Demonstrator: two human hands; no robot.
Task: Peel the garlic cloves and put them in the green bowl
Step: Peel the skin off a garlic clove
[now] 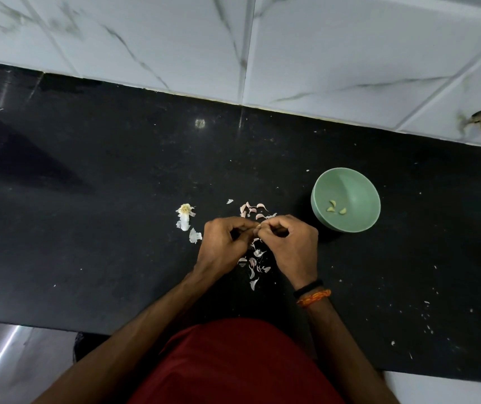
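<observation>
Over the middle of the black counter, my left hand (224, 243) and my right hand (290, 243) meet fingertip to fingertip and pinch a small garlic clove (259, 226) between them; most of it is hidden by the fingers. A few unpeeled pinkish cloves (252, 209) lie just beyond my hands. To the right stands the green bowl (320, 182), with three peeled cloves (334, 207) inside it. Loose pink and white skins (255, 263) are scattered under and behind my hands.
The garlic head's dry root core and white husk (184, 217) lie left of my hands. The black counter (102, 170) ends at a white tiled wall (233, 39) at the back. Small skin flecks (425, 319) dot the counter at the right.
</observation>
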